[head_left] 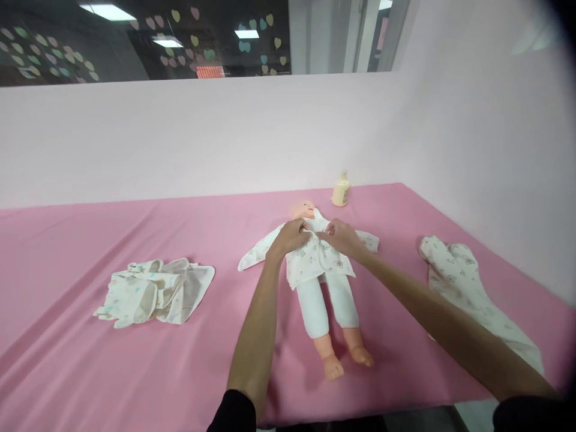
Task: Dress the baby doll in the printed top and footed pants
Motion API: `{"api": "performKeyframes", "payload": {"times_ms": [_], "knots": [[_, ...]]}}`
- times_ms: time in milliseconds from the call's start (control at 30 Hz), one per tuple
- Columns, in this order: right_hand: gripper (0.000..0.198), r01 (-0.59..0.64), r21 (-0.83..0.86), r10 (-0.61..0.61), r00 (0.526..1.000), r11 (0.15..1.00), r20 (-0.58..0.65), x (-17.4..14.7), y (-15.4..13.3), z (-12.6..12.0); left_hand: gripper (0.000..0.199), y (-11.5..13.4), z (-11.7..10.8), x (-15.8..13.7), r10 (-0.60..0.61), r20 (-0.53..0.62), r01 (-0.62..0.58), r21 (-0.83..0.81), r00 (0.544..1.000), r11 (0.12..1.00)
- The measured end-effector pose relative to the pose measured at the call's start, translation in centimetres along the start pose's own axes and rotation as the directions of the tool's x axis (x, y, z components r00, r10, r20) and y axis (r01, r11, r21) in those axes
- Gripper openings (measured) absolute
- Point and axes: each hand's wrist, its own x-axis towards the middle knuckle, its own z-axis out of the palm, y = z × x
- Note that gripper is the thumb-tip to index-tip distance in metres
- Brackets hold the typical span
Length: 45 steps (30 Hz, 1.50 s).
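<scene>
A baby doll (332, 360) lies on its back on a pink-covered table, its feet pointing toward me. It wears a white printed baby shirt (310, 264) with long sleeves spread to both sides, and white legs show below the hem. At the upper front of the shirt, my left hand (293, 235) pinches the fabric with curled fingers. Close beside it, my right hand (340, 236) is also closed on the shirt front. Whatever fastening may lie between the fingertips is too small to make out. Most of the doll's head is turned or hidden behind the collar.
Crumpled printed baby clothes (153, 294) lie on the left of the pink sheet (189, 372). A pale yellow pump bottle (341, 191) stands by the back wall. To the right, a printed white cloth garment (454, 276) lies partly under my right forearm.
</scene>
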Motion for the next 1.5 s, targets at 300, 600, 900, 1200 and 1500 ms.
{"api": "performKeyframes", "payload": {"times_ms": [300, 600, 900, 1200, 1500], "knots": [[0.011, 0.141, -0.316, -0.083, 0.978, 0.938, 0.192, -0.5, -1.5, 0.2, 0.013, 0.2, 0.4, 0.1, 0.079, 0.051, -0.087, 0.167, 0.996, 0.982], [0.018, 0.330, -0.626, -0.212, 0.943, 0.707, 0.258, -0.9, -2.8, 0.6, 0.015, 0.4, 0.4, 0.0, 0.100, 0.079, -0.115, 0.217, 0.992, 0.969], [0.011, 0.343, -0.619, -0.238, 0.939, 0.706, 0.248, -1.0, -2.9, 0.8, 0.028, 1.7, 0.5, -0.9, 0.101, 0.179, -0.154, 0.312, 0.979, 0.937], [0.009, -0.029, 0.253, -0.071, 0.924, 0.967, 0.376, 0.4, 0.9, -2.5, 0.024, 2.0, -0.1, -0.9, 0.159, 0.178, -0.192, 0.181, 0.971, 0.965], [0.006, 0.142, 0.058, -0.149, 0.979, 0.988, 0.142, 0.0, 1.6, -1.1, 0.015, 2.2, -0.3, -1.0, 0.157, 0.195, -0.161, 0.003, 0.968, 0.987]]}}
